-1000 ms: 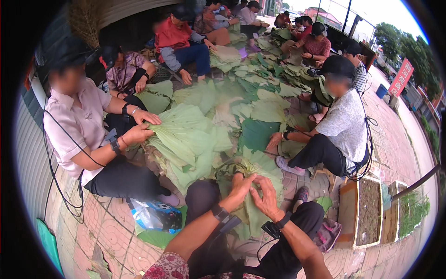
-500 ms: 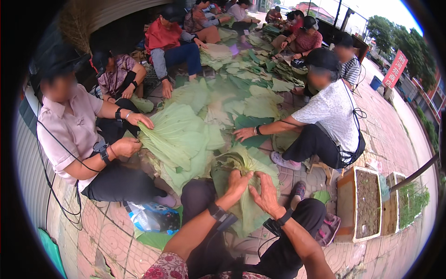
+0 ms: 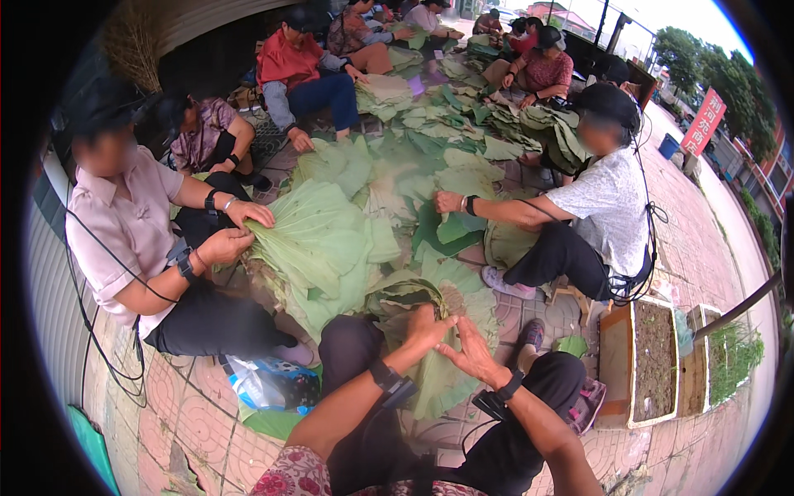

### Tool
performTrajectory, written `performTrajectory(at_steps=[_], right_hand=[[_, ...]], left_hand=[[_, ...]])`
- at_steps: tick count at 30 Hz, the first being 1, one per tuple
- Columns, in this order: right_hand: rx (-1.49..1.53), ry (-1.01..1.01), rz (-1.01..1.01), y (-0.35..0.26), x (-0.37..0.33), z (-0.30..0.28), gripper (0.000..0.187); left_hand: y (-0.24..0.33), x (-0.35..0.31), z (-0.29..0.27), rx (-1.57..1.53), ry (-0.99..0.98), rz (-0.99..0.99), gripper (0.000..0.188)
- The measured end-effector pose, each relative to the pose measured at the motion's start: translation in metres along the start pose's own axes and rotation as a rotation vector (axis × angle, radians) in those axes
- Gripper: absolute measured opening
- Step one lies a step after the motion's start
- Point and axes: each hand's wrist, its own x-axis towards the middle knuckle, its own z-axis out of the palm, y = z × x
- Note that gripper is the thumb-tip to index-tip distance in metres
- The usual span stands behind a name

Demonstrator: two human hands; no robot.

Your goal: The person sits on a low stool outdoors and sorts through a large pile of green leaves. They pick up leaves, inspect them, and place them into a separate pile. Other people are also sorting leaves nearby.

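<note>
At upper right, white-lettered red sign (image 3: 703, 121); left grip (image 3: 428, 328) pinching leaf stack (image 3: 441, 384), right grip (image 3: 473, 355) spread.

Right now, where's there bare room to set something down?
Bare paving shows between the bag and the green sheet; more lies between the planters and the red sign. It's crowded among the people, under piled leaves, and between the knees, around the left hand and right hand.

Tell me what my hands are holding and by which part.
Your left hand appears to grip pale green leaves at their gathered, bunched part; whether your right hand, close beside it, also grips cannot be told.
</note>
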Motion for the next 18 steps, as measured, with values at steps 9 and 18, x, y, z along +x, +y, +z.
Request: performTrajectory(at_steps=[9, 18], right_hand=[[0.308, -0.094, 0.172, 0.001, -0.003, 0.001, 0.064], [0.326, -0.004, 0.162, 0.001, -0.002, -0.004, 0.055]], left_hand=[[0.014, -0.013, -0.011, 0.13, -0.116, 0.02, 0.05], [0.003, -0.011, -0.012, 0.109, -0.151, 0.058, 0.047]])
